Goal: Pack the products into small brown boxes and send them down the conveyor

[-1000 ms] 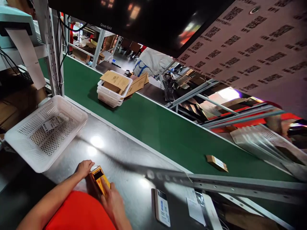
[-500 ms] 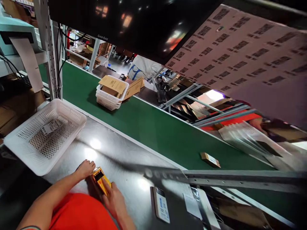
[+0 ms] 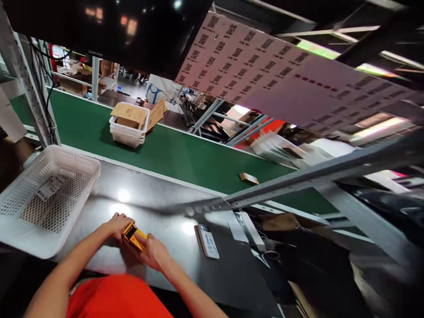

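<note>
Small yellow oblong object (image 3: 136, 238) by shiny metal tabletop (image 3: 165, 225) | long axis slanting, dark-windowed end far-left | left hand (image 3: 119, 225) at that end, closure unclear; right hand (image 3: 155, 252) clamped on near-right end

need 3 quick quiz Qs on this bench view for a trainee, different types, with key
1. Where does the small box lie? a) in the large basket b) on the belt c) in the left hand
2. True or false: the right hand touches the yellow item.
3. Fill in: the white device lies to the ____ of the yellow item.
Key: 1 b; 2 true; 3 right
</note>
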`<move>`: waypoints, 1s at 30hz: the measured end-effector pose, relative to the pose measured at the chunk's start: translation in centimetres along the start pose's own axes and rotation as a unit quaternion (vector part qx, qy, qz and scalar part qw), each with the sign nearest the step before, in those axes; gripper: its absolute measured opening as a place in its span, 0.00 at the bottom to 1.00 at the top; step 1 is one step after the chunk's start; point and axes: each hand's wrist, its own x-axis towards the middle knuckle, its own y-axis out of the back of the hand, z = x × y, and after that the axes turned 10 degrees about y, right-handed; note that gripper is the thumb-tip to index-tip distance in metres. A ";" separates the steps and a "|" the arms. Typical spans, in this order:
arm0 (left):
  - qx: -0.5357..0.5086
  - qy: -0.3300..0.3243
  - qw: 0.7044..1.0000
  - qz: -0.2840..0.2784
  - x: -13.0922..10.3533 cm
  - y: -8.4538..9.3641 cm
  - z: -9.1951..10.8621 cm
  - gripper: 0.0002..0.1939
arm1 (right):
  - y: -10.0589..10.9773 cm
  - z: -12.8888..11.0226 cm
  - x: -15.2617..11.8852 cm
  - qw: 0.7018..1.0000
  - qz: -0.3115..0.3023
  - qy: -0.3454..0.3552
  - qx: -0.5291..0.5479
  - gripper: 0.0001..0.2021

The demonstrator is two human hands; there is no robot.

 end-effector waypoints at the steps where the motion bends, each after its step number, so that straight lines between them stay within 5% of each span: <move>1: 0.005 0.002 1.000 0.002 0.0 0.2 0.0 0.52 | -0.1 0.3 -0.5 1.000 -0.003 -0.006 0.000 0.35; 8: 0.021 0.023 0.999 -0.002 -0.1 -0.2 0.1 0.57 | -1.9 2.9 -5.8 0.997 -0.044 -0.055 -0.022 0.37; 13: 0.175 -0.033 0.983 0.039 0.5 -3.3 3.2 0.73 | -1.9 2.7 -5.4 0.998 -0.033 -0.039 -0.029 0.34; 17: 0.193 -0.072 0.978 0.032 0.9 -5.4 5.0 0.72 | -1.9 2.7 -5.4 1.000 -0.009 -0.026 -0.010 0.33; 26: 0.209 -0.038 0.977 0.007 0.1 -3.3 5.8 0.59 | -5.5 8.9 -13.1 0.998 0.031 0.006 0.050 0.35; 30: 0.220 -0.005 0.976 0.002 0.4 -2.7 7.0 0.53 | -7.5 10.2 -12.4 0.995 0.065 0.003 0.075 0.33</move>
